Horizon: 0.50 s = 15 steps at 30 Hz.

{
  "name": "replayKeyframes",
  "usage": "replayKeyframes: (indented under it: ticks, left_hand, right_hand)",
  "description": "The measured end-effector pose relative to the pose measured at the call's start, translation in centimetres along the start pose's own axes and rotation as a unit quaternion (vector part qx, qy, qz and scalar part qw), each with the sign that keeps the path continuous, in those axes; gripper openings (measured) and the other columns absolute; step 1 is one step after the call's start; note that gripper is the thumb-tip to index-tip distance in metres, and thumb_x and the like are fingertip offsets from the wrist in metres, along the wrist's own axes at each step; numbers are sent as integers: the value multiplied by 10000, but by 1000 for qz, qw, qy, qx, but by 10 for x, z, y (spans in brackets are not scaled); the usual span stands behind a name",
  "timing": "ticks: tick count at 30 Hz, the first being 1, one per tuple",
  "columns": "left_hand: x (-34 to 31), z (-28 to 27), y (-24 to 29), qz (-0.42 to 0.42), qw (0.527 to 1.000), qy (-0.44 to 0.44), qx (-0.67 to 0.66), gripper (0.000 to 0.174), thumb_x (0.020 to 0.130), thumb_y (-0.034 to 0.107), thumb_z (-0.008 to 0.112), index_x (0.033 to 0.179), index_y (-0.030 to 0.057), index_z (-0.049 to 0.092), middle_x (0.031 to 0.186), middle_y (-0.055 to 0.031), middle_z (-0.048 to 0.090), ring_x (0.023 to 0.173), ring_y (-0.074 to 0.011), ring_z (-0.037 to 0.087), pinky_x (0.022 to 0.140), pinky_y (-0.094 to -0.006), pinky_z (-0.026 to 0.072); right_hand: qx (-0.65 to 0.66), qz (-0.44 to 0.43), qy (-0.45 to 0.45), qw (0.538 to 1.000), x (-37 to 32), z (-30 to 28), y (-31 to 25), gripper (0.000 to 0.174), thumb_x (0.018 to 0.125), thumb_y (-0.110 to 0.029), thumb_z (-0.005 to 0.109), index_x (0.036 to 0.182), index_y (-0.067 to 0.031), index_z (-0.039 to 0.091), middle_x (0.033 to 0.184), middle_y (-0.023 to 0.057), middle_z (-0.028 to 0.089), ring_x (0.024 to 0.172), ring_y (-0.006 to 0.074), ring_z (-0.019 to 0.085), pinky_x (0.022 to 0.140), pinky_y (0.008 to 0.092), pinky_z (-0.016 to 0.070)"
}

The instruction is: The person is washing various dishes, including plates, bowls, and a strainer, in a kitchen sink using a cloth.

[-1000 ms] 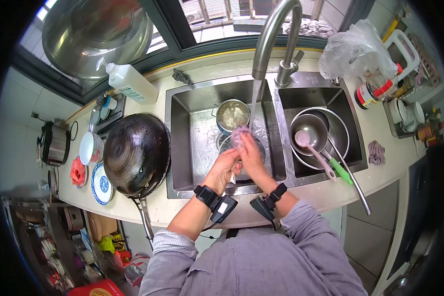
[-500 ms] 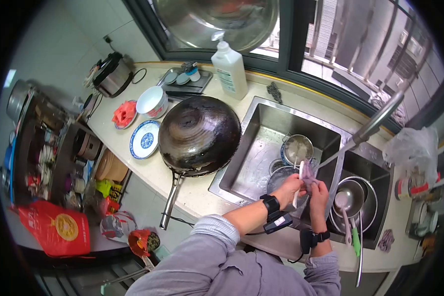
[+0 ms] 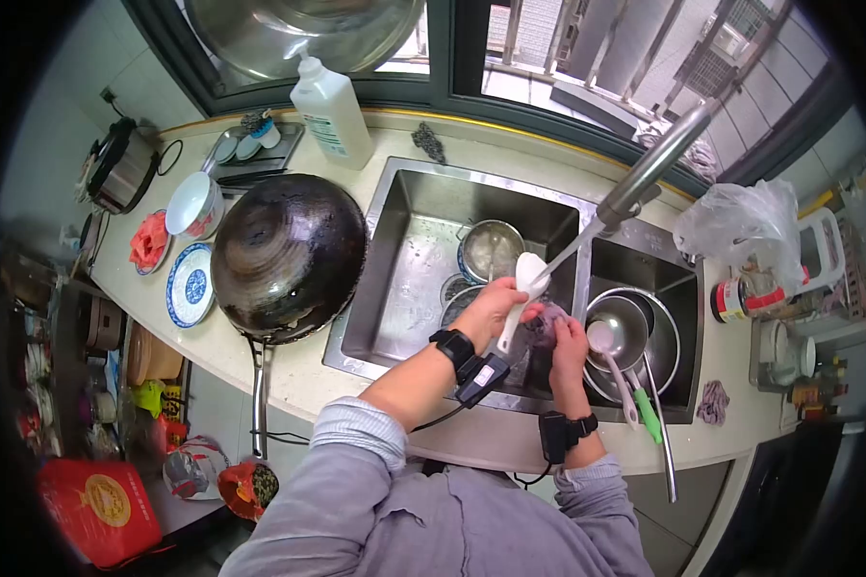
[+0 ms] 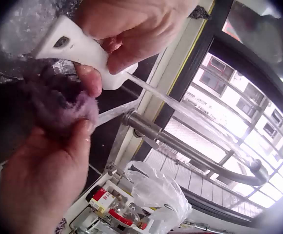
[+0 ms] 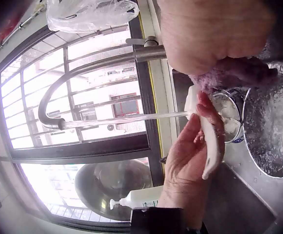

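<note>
Over the left basin of the sink [image 3: 394,279], my left hand [image 3: 491,310] pinches a white spoon [image 3: 532,277] by its handle, near the bowl. Water from the faucet [image 3: 635,188] runs onto the spoon's bowl. My right hand [image 3: 570,354] grips a wet purple cloth [image 4: 66,105] just beside the spoon; in the right wrist view the cloth overlaps the spoon's upper end. Beneath the hands in the basin are a small blue-rimmed pot [image 3: 492,252] with cloudy water and a round metal vessel [image 5: 273,126] holding water, partly hidden by the left hand.
An upturned black wok [image 3: 289,255] lies left of the sink, its handle past the counter edge. Nested metal bowls [image 3: 669,337] with a pink ladle and green-handled utensil fill the right basin. A soap bottle [image 3: 332,115] stands behind; a plastic bag [image 3: 741,231] sits right.
The hands were close together under the stream with the cloth; now they are apart, and the spoon shows with its bowl up in the water. The head view swung left, then partly back.
</note>
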<state>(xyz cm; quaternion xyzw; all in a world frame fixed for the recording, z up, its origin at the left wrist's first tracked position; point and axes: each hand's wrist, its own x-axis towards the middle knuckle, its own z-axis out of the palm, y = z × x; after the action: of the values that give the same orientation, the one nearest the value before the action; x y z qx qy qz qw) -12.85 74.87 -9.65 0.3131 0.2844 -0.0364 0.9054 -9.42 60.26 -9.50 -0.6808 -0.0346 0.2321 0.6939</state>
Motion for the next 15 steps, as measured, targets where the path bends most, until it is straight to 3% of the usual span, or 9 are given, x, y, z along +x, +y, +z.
replayKeyframes:
  ticks: [3, 4, 5, 7, 9, 11, 12, 13, 15]
  left_hand:
    - [-16, 0, -6, -16, 997, 34, 64, 196, 827, 48, 448, 1020, 34, 481, 828, -87, 569, 611, -158, 570, 456, -230, 467]
    - [-21, 3, -7, -21, 994, 68, 83, 185, 828, 62, 458, 1009, 57, 497, 777, -57, 569, 548, -130, 546, 412, -203, 428]
    - [-22, 2, -13, -21, 994, 68, 83, 185, 828, 62, 458, 1009, 57, 497, 777, -57, 569, 548, -130, 546, 412, -203, 428]
    - [-18, 3, -26, 36, 995, 29, 91, 140, 828, 69, 462, 957, 78, 515, 736, -25, 549, 509, -101, 498, 392, -186, 394]
    - [-22, 3, -26, 35, 994, 35, 94, 125, 827, 54, 456, 933, 74, 518, 730, -15, 537, 497, -81, 476, 381, -189, 376]
    - [-26, -1, -29, 8, 993, -15, 118, 138, 820, 31, 447, 931, 75, 517, 731, -11, 533, 506, -75, 479, 382, -194, 367]
    - [-32, 3, -30, 0, 997, 2, 83, 157, 815, 9, 431, 932, 71, 515, 732, -15, 530, 502, -71, 470, 388, -186, 354]
    - [-31, 2, -29, 1, 996, 1, 84, 157, 815, 9, 431, 932, 71, 515, 732, -15, 530, 502, -71, 470, 388, -186, 354]
    - [-28, 0, -29, 45, 994, 19, 95, 146, 813, 8, 432, 920, 67, 512, 730, -16, 531, 503, -74, 467, 408, -191, 358]
  right_hand:
    - [-25, -90, -18, 995, -4, 16, -6, 253, 848, -127, 462, 1049, 16, 519, 976, 61, 562, 856, 106, 517, 756, 234, 421]
    - [-44, -76, -66, 994, -3, 17, -3, 310, 840, -123, 464, 1111, 26, 484, 1148, 122, 493, 1017, 168, 483, 855, 277, 386]
    - [-45, -76, -66, 994, 1, 24, 5, 310, 840, -123, 464, 1111, 26, 484, 1148, 122, 493, 1017, 168, 483, 855, 277, 386]
    - [-247, -260, -56, 932, 7, 32, 20, 324, 835, -120, 460, 1124, 25, 480, 1224, 156, 425, 1096, 216, 433, 899, 311, 349]
    - [-255, -243, -68, 933, 7, 33, 12, 368, 829, -125, 460, 1170, 13, 435, 1268, 182, 368, 1151, 233, 382, 925, 320, 318]
    - [-131, -85, -38, 987, 22, 39, 0, 420, 821, -135, 470, 1209, -3, 380, 1262, 185, 375, 1137, 231, 397, 915, 308, 330]
    - [-53, 44, -76, 995, 28, 36, -13, 450, 820, -145, 471, 1226, -3, 336, 1258, 182, 376, 1131, 240, 402, 909, 304, 334]
    - [-52, 43, -77, 995, 26, 38, -11, 450, 820, -145, 471, 1226, -3, 336, 1258, 182, 376, 1131, 240, 402, 909, 304, 334]
    - [-117, -65, -79, 988, 15, 40, 3, 430, 820, -152, 480, 1202, 2, 359, 1231, 159, 399, 1099, 230, 424, 887, 304, 349]
